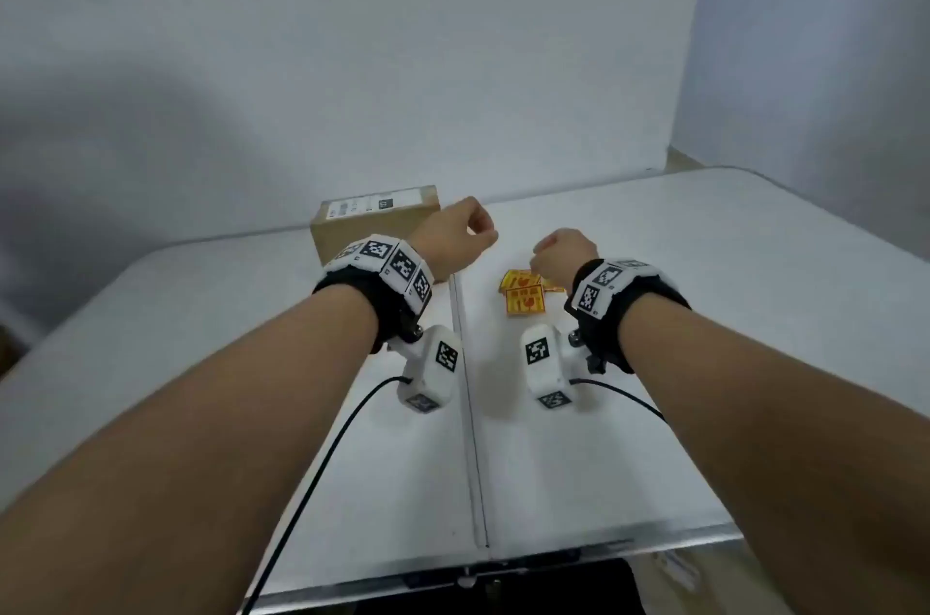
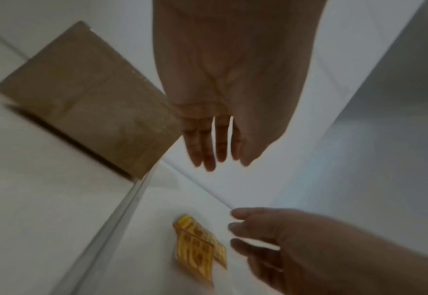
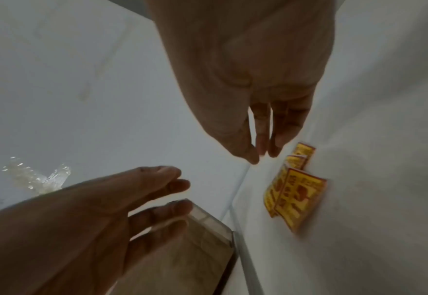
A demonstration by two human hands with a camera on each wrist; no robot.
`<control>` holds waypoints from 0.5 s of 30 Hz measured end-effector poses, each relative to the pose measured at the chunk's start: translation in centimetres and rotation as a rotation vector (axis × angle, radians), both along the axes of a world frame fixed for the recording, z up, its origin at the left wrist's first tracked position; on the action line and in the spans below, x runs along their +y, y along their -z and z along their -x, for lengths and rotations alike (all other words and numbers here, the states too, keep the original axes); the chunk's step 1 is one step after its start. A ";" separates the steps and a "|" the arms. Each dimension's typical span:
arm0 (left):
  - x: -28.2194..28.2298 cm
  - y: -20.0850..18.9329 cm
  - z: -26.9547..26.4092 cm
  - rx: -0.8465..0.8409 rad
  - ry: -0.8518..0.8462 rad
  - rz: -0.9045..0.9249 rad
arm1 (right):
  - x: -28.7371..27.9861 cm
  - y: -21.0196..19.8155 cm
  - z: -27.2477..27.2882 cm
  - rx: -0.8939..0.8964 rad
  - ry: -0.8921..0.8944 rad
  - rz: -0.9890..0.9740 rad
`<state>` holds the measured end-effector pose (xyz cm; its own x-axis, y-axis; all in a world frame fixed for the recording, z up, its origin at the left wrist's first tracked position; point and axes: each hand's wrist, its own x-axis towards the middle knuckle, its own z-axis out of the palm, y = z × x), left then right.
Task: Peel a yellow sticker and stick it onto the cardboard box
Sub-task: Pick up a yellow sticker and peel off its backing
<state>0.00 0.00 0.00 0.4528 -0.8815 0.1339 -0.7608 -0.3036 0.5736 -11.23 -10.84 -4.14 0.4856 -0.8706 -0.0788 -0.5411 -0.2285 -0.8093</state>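
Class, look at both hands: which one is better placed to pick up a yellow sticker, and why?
Probably the right hand: it hovers right above the yellow stickers, empty. The left hand hangs nearer the cardboard box.

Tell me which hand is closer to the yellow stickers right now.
Right. The right hand hovers open just above the stickers, holding nothing. The left hand is farther off, across the table seam, in front of the box.

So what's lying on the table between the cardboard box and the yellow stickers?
Only bare white table and its centre seam lie between the cardboard box and the yellow stickers, clearest in the head view.
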 end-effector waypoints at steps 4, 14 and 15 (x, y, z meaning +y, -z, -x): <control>1.4 1.6 0.8 0.060 0.040 -0.132 | 0.6 0.9 1.1 0.095 0.011 -0.027; 2.2 5.5 0.0 0.538 -0.029 -0.168 | 0.8 3.3 0.0 0.293 -0.046 0.052; 2.2 5.8 -0.1 0.577 -0.046 -0.150 | 0.7 3.5 -0.1 0.297 -0.046 0.065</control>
<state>0.13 2.20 -5.79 0.4536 -0.8495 -0.2696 -0.3234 -0.4388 0.8384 -11.08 -10.12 -7.67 0.4885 -0.8562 -0.1682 -0.7400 -0.3043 -0.5999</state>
